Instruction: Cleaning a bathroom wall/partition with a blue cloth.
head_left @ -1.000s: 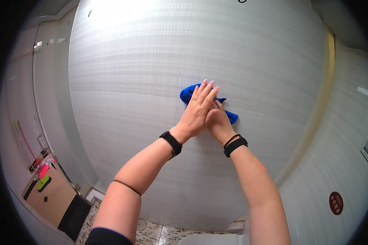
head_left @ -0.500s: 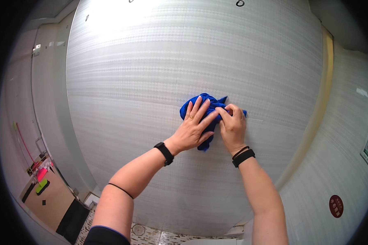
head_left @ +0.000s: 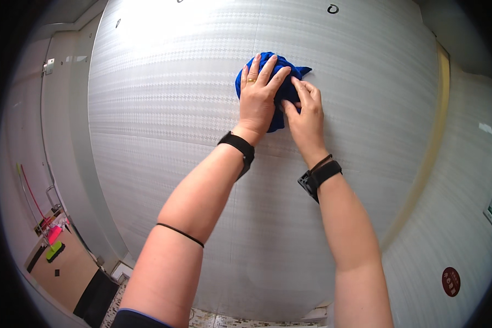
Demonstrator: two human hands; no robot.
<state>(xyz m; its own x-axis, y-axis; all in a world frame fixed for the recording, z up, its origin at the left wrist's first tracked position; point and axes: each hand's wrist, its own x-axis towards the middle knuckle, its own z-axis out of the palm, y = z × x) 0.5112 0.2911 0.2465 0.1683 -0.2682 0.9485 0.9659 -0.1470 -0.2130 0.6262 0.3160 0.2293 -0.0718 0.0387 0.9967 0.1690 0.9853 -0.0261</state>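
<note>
The fingers [head_left: 266, 71] of the left hand [head_left: 257, 104] spread over the blue cloth [head_left: 287, 91] against the pale wall [head_left: 366, 120], the right hand [head_left: 307, 117] pinches its right side, and it looks light, limp, best held by bunched folds.

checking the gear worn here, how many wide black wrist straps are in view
2: the left strap, at the wrist of the left hand, and the right strap, at the wrist of the right hand. Both show plainly.
</note>
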